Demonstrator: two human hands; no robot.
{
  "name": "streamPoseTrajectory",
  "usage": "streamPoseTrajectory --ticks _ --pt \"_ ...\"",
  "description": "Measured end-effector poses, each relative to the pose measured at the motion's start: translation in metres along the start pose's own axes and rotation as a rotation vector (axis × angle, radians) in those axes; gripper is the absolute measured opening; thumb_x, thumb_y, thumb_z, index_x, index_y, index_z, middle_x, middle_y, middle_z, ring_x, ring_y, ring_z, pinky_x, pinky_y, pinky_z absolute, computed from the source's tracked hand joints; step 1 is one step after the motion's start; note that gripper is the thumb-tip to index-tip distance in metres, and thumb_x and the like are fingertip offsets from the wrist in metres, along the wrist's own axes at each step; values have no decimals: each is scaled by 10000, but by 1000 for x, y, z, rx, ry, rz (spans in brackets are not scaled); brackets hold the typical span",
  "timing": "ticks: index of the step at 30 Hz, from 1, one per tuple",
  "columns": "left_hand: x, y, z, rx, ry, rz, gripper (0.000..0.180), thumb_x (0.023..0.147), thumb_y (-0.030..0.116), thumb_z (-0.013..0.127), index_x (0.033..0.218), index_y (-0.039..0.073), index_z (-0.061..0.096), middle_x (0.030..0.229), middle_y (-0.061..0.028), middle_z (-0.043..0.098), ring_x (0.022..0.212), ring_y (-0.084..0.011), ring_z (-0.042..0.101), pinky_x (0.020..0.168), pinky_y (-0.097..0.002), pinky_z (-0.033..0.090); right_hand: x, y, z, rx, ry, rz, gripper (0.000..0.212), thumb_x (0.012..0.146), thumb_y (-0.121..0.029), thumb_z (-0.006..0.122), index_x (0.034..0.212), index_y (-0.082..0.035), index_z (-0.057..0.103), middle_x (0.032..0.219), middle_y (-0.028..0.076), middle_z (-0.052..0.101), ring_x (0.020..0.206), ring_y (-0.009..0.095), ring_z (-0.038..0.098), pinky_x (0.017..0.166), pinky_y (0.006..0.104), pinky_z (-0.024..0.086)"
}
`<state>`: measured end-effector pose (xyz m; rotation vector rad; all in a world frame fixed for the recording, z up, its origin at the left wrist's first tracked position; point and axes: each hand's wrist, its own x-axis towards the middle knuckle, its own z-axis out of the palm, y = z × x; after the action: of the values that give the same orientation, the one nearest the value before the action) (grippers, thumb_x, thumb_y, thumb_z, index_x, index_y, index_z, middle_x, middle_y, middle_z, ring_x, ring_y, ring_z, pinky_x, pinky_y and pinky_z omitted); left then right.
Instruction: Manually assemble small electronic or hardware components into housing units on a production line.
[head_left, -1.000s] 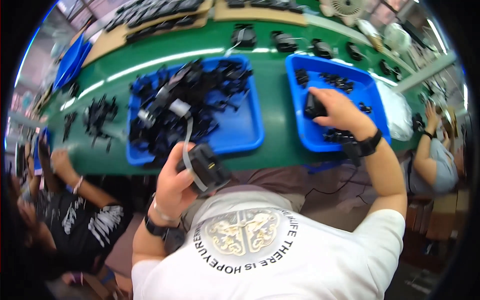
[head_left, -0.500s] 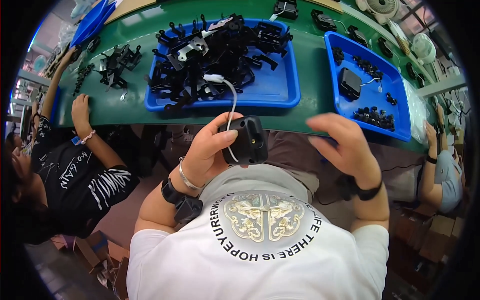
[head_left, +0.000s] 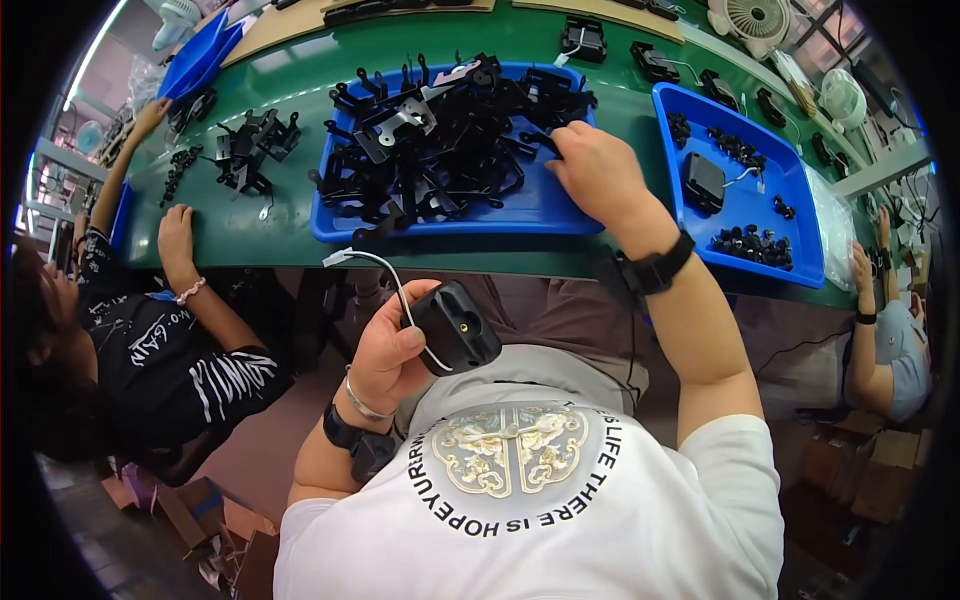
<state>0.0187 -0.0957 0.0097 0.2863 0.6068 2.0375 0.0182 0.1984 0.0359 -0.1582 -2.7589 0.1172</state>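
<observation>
My left hand (head_left: 392,345) is closed around a black box-shaped device (head_left: 457,327), held over my lap near the table's front edge. A white cable (head_left: 385,265) runs across the device under my thumb and ends in a white plug sticking up free. Out over the blue tray (head_left: 570,205), my right hand (head_left: 600,175) has its thumb and fingers closed on a black bracket (head_left: 541,142) at the right side of the heap. The fingers partly hide that bracket. Many black brackets (head_left: 430,150) lie tangled in the tray, a few with silvery faces.
To the right, a second blue tray (head_left: 700,235) holds another black box (head_left: 704,182) and small black knobs (head_left: 752,245). More brackets (head_left: 255,148) lie on the green table (head_left: 300,80) at left. Co-workers sit on both sides; the left one's hand (head_left: 175,238) rests on the edge.
My right hand has moved forward and left, from above the table edge to the bracket heap, and closed on a bracket. My left hand has lowered the device slightly toward my lap.
</observation>
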Motion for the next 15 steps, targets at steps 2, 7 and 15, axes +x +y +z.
streamPoseTrajectory --ticks 2,7,15 --pt "-2 0 -2 8 7 -9 517 772 136 689 1209 23 437 1123 -128 557 1022 -248 579 891 -418 476 -7 1 -15 10 10 -49 247 712 -154 682 903 -56 561 794 84 551 765 278 562 650 368 459" --pt "13 0 1 -5 -27 -68 502 789 159 675 1211 25 437 1122 -122 560 1013 -245 584 893 -399 477 -32 0 -44 113 65 -212 301 684 -137 707 933 -43 565 787 86 560 744 268 552 634 364 450" --pt "31 -3 11 64 155 -25 473 816 238 648 1180 21 438 1037 -126 578 926 -209 615 785 -354 533 -67 -22 -85 179 111 -391 363 630 -112 728 965 -41 607 797 62 580 669 231 510 614 326 430"
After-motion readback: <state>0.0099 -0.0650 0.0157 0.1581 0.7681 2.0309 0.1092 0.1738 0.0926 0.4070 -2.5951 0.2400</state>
